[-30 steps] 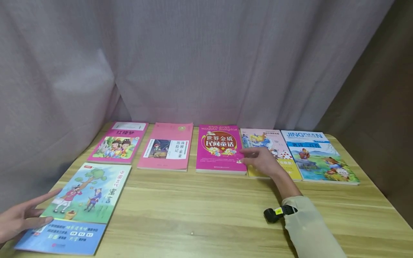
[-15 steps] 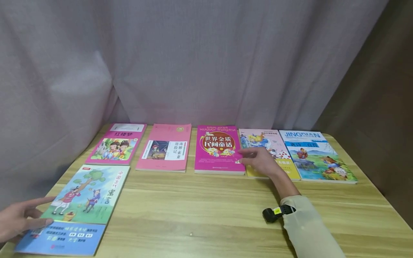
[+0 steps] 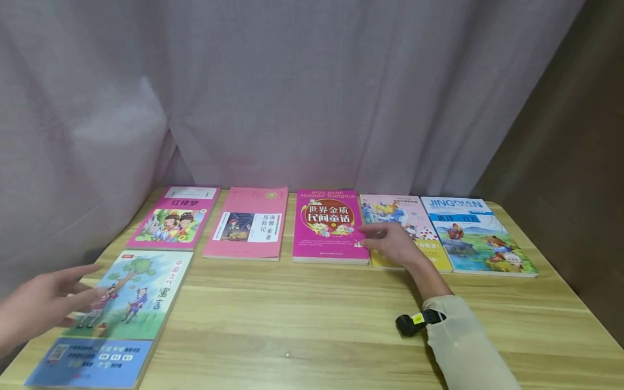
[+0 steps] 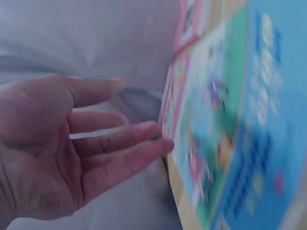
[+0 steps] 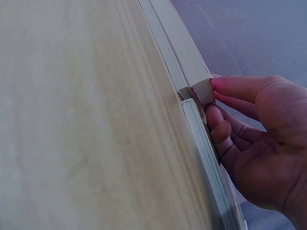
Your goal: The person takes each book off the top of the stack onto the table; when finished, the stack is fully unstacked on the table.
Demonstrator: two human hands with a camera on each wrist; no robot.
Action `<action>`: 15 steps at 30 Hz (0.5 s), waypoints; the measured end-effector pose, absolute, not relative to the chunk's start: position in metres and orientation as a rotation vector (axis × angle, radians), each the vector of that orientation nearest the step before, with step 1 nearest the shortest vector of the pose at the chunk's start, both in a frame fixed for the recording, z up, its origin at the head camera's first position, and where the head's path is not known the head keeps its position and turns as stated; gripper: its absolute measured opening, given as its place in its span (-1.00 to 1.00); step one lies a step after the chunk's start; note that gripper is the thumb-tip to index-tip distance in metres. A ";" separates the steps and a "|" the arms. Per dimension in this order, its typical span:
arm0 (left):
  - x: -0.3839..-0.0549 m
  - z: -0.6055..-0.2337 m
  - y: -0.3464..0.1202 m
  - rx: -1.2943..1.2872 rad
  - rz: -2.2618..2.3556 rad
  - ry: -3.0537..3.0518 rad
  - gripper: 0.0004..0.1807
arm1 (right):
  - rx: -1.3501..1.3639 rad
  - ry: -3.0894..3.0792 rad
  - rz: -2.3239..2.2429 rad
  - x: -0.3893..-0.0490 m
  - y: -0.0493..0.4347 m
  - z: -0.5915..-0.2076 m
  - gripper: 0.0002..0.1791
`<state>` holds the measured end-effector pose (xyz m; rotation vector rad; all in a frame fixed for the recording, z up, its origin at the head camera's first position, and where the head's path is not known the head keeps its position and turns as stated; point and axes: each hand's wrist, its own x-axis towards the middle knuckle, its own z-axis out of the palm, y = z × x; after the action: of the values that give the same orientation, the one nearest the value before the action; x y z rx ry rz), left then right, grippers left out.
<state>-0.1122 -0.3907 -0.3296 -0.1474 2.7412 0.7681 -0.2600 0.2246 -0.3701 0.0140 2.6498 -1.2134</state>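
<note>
My right hand (image 3: 390,245) is at the right edge of a magenta book (image 3: 326,249) near its lower corner. In the right wrist view its thumb lies against that book's corner (image 5: 205,91) and its other fingers curl at the side, pinching the edge. Its palm lies above a pink and yellow book (image 3: 434,252), partly hiding it. My left hand (image 3: 46,300) hovers over a green and blue book (image 3: 134,325) at the front left, fingers spread and holding nothing. The left wrist view shows these fingers apart from the cover, blurred.
Along the wooden table's (image 3: 273,309) back edge, several books lie in a row: a small magenta one (image 3: 170,225), a light pink one (image 3: 251,200) and a blue one (image 3: 480,235) among them. A grey curtain (image 3: 292,97) hangs behind. A black camera (image 3: 411,324) is strapped to my right wrist.
My left hand has let go of the left edge of the green and blue book and risen over it, moving right and away from me. The right hand stays at the magenta book.
</note>
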 end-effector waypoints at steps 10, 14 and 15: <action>-0.143 -0.293 -0.321 0.197 1.105 2.716 -0.19 | -0.002 2.663 -1.218 -0.259 0.225 -0.369 -0.41; -0.163 -0.283 -0.292 0.257 1.123 2.692 -0.20 | -0.022 2.684 -1.214 -0.259 0.226 -0.370 -0.42; -0.167 -0.282 -0.284 0.268 1.140 2.677 -0.20 | -0.031 2.692 -1.211 -0.260 0.226 -0.371 -0.43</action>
<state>-0.1675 -0.2844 -0.2818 0.2683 2.6767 1.1401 -0.2596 0.2257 -0.3710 -0.0308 2.6920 -1.2107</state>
